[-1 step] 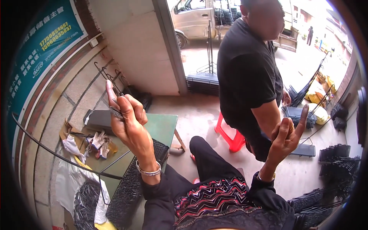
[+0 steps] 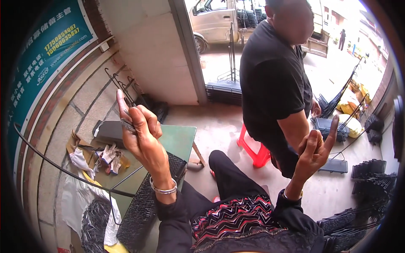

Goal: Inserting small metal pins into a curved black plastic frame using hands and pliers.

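Both my hands are raised in front of me, wide apart. My left hand (image 2: 142,126) is closed round a small dark metal tool (image 2: 128,124), its index finger pointing up; the fingers hide most of the tool, so I cannot tell its kind. A green-topped table (image 2: 175,137) lies beneath that hand. On the right, my right hand (image 2: 315,152) has its index finger stretched up and its thumb and other fingers folded together, with nothing visible in them. Beside it stands a person in a black T-shirt (image 2: 270,80).
Gloves (image 2: 111,158) and a bundle of black strips (image 2: 99,225) lie on the left. A black rod (image 2: 76,173) crosses there. A red stool (image 2: 253,149) stands by the person. Black wire racks (image 2: 371,168) are stacked at right; a truck (image 2: 217,25) stands outside.
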Available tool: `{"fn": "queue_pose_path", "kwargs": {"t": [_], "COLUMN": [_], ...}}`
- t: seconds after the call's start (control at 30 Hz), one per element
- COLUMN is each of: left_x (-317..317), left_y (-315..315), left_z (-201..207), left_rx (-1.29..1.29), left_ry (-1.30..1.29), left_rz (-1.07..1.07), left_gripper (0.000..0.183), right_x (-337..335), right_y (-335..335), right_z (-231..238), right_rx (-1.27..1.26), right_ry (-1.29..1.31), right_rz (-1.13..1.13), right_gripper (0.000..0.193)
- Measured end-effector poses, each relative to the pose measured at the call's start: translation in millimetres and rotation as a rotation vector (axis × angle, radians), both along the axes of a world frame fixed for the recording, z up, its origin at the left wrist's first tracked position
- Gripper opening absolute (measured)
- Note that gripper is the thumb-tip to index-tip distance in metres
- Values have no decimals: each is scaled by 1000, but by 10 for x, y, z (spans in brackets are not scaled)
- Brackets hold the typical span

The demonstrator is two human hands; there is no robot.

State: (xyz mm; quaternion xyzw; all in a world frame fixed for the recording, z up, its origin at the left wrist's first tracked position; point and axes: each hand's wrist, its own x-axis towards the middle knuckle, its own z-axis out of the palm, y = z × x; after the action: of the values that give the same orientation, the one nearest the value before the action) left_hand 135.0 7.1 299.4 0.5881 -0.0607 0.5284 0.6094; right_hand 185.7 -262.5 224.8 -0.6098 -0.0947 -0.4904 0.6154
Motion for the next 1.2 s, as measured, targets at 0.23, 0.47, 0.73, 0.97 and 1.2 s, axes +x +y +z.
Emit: {"fn": "queue_pose_path", "kwargs": {"t": [0.23,0.47,0.73,0.97,1.2], "left_x": [-116,-332,-332,-328,-284], "left_y": [-8,-308,-400,-436,-611], "left_z": [-103,-348,-385,-914,-1251], "left_rx": [-149,-106,-102,-516,-642], "left_ry": [148,119,217,403,569], "left_rz": [70,-126,-189,-377,-478], "left_gripper": [55,55,34,23,21], "right_x": [76,344,939,112,149], "right_y": [145,637,1726,1333,1157], "right_z": [-34,-105,1103,-215,-682], "right_rx": [-3,-136,-296,-335,-115], "right_ry": [31,-73,-3,-7,458], "right_rz": [104,654,1091,1043,1183], "right_gripper": [54,44,57,40,32]}}
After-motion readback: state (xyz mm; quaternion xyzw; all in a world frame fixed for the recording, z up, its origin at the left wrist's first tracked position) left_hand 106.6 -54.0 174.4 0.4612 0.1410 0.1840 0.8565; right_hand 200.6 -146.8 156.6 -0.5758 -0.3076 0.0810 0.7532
